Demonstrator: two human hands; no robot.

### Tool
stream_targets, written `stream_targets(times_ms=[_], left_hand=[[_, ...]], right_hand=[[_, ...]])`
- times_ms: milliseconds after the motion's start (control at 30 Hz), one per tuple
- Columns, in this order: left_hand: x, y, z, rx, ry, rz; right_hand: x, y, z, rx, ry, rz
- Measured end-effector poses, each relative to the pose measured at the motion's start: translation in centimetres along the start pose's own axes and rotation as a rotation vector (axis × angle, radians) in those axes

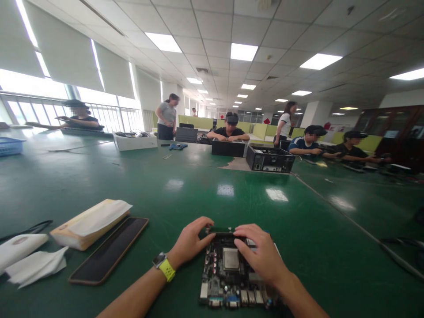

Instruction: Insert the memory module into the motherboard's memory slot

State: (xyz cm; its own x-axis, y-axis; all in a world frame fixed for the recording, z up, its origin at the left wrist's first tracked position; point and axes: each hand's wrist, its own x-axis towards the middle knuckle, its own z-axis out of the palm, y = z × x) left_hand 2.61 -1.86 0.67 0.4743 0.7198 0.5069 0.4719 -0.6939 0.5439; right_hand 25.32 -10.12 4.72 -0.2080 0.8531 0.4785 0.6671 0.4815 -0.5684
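A motherboard (217,282) lies flat on the green table in front of me, its ports facing me. A square metal-topped processor (231,259) sits near its middle. Along the board's far edge runs a thin, dark green memory module (223,230), in or just over its slot; I cannot tell which. My left hand (190,242), with a yellow-strapped watch on the wrist, pinches the module's left end between thumb and fingers. At the other end, my right hand (260,254) grips the module and covers the board's right side.
To the left lie a phone (111,249), a tissue pack (89,223), a crumpled tissue (39,265) and a white object (21,249) beside a black cable. Farther back stand an open computer case (270,159) and a white box (135,140). Several people sit or stand around the table.
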Motion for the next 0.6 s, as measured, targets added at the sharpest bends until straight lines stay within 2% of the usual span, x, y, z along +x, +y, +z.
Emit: stream_targets(times_ms=[100, 233, 600], left_hand=[[0.0, 0.0, -0.1, 0.007, -0.012, 0.014], [0.0, -0.1, -0.2, 0.007, -0.044, 0.038], [0.0, -0.4, -0.3, 0.017, -0.072, 0.027]], right_hand=[[0.7, 2.6, 0.0, -0.1, 0.033, 0.078], [0.8, 4.7, 0.9, -0.139, -0.041, 0.162], [1.0, 6.5, 1.7, -0.123, -0.053, 0.18]])
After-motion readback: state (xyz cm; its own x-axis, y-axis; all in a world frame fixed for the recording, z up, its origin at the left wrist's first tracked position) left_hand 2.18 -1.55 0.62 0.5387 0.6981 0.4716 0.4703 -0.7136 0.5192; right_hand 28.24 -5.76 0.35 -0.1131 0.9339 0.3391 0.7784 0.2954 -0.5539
